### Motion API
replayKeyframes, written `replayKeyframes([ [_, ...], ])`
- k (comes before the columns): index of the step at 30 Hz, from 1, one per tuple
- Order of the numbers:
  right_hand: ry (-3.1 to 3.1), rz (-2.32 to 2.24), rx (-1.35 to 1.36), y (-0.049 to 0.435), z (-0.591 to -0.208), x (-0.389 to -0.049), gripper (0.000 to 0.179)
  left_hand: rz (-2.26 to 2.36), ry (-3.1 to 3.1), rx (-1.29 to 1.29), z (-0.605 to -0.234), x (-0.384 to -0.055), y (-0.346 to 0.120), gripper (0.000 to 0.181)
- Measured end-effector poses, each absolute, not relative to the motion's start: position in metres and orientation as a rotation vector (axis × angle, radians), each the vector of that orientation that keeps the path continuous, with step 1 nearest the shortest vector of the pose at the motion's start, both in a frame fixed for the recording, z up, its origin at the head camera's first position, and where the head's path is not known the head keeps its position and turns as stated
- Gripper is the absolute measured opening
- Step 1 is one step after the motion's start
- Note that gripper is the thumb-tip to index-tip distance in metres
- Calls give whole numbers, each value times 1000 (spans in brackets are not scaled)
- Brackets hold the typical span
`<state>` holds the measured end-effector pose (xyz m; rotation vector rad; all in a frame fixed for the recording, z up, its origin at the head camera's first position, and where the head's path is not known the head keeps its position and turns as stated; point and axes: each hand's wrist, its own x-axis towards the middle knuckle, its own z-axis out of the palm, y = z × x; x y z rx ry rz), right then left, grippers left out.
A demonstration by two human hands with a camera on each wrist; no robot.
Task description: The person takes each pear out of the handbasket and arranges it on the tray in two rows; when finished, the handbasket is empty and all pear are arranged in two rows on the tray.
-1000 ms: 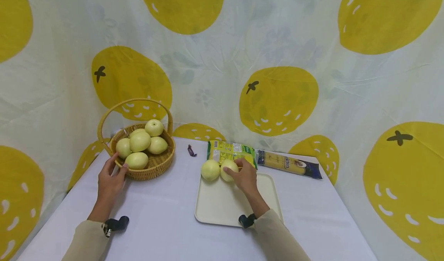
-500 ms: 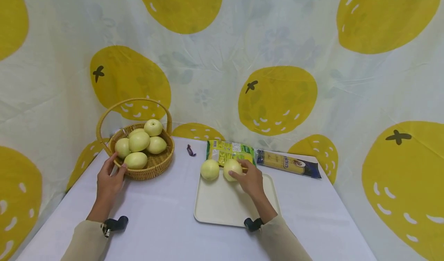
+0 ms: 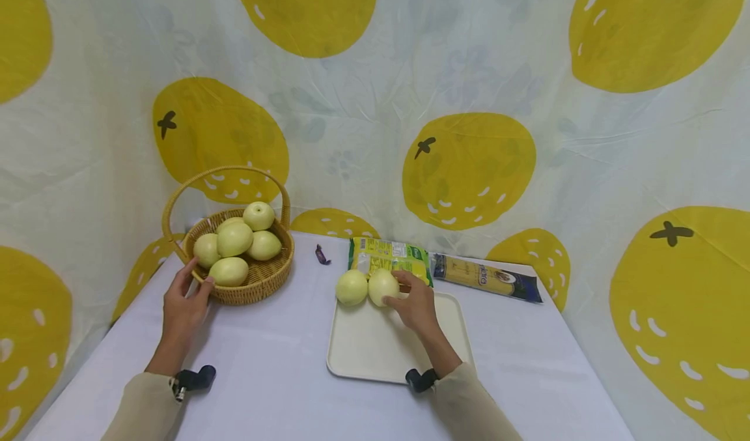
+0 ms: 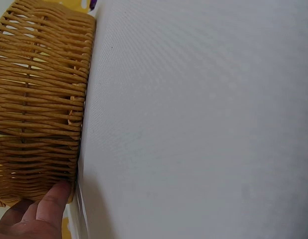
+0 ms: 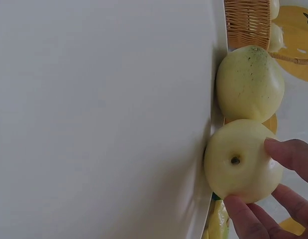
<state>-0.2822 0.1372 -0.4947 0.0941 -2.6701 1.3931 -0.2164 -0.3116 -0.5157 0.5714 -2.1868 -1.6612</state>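
In the head view my left hand (image 3: pixel 184 307) holds the wicker basket (image 3: pixel 258 293) by its left front side, thumb and fingers spread against it. Several pale yellow-green pears (image 3: pixel 235 239) are piled inside. In the left wrist view fingertips (image 4: pixel 53 201) touch the lower part of the woven wall (image 4: pixel 39 99). My right hand (image 3: pixel 417 304) pinches a pear (image 3: pixel 382 288) at the far edge of the white tray (image 3: pixel 381 350). Touching it on the left is another pear (image 3: pixel 351 288). The right wrist view shows the held pear (image 5: pixel 238 174) with its dimpled end toward the camera.
Behind the pears lies a green and yellow packet (image 3: pixel 389 253). To its right is a long blue and yellow packet (image 3: pixel 486 278). A small dark wrapped candy (image 3: pixel 321 255) sits between basket and tray. A fruit-patterned curtain (image 3: pixel 351 102) hangs behind the table.
My right hand moved the pear slightly right, away from the other pear, then back left against it. The other pear has shifted slightly left. My left hand and the basket stay still.
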Motion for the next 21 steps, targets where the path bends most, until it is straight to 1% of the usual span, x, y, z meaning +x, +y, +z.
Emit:
replayKeyframes([
  [21,-2685,1378,27,141,-492,-280,62,-1657,-2201,586,-514,-217,-313,65],
])
